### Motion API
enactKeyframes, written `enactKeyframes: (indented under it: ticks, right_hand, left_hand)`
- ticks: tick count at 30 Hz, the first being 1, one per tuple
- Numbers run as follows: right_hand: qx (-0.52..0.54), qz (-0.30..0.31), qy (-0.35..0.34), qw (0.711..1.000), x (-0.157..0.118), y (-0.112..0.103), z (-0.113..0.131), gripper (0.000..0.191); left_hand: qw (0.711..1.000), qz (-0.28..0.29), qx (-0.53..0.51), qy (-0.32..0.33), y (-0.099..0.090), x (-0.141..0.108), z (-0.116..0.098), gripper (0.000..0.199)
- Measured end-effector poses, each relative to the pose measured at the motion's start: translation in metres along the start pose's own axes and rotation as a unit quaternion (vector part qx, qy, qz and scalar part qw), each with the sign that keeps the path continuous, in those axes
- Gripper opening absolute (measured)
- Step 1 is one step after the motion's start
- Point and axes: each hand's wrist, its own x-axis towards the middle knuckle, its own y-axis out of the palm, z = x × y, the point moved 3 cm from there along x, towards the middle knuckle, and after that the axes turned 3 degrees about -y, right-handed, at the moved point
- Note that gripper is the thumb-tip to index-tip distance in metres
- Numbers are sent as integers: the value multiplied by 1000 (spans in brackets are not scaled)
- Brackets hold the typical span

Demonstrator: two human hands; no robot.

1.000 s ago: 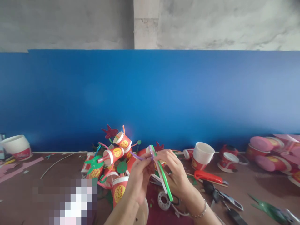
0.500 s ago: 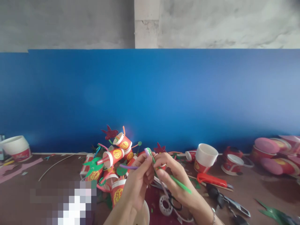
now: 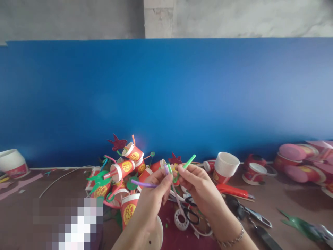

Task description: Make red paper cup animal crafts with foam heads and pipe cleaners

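My left hand point(image 3: 153, 196) is closed on a purple drinking straw point(image 3: 142, 183), whose long end sticks out to the left. Beside its bent end, at the left fingertips, sits part of a green drinking straw point(image 3: 189, 161). My right hand point(image 3: 200, 184) pinches that green straw, and its free end points up and to the right. Both hands are raised in front of a heap of red-and-white paper cups point(image 3: 128, 168) with yellow emblems and straws. A white bowl point(image 3: 160, 229) is partly hidden beneath my left forearm.
A white tape roll point(image 3: 176, 220) and black-handled scissors point(image 3: 198, 219) lie below my hands. Rightward are a white cup point(image 3: 227, 170), a red-handled cutter point(image 3: 234, 190), keys point(image 3: 236, 206) and green-handled pliers point(image 3: 299, 224). Pink-ended cups point(image 3: 293, 151) lie far right. A blue panel point(image 3: 166, 97) stands behind.
My right hand has drawn slightly away from my left. The green straw's free end has swung from pointing down-right to pointing up-right. The view has tilted, lowering the panel's top edge less into frame.
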Motion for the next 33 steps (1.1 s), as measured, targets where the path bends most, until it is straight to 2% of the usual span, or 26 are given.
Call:
enactKeyframes:
  ticks: [4,7,11,15,17,21,24,28,30,33]
  right_hand:
    - [-121,-36,-49,991,0,-1,3,30]
    - [-207,-42,-73,975,-1,-3,6,29]
    - [-269,-34,-87,959,0,-5,9,27]
    - [-252,-14,-92,963,2,-2,6,29]
    - [-242,5,-98,965,3,1,2,24]
    - [-239,17,-100,966,0,5,-3,15]
    - [-211,16,-69,975,-2,6,-4,18]
    - [-112,27,-12,993,-2,7,-7,30]
    - [-118,20,-19,993,-1,7,-7,33]
    - [-183,24,-43,982,0,7,-6,32]
  left_hand:
    - [997,-38,60,44,-3,3,-2,29]
    - [997,-27,65,37,-4,6,0,26]
    - [997,-71,29,20,-10,8,2,30]
    - [996,-70,-49,18,-10,8,3,25]
    - [994,-64,-85,19,-8,8,3,29]
    - [994,-57,-93,-13,-4,6,6,31]
    - [996,-39,-81,-11,-1,4,6,26]
    - [994,-1,-105,-17,3,2,4,25]
    - [993,-10,-116,-24,2,3,5,27]
    - [993,-52,-108,-14,-4,5,5,27]
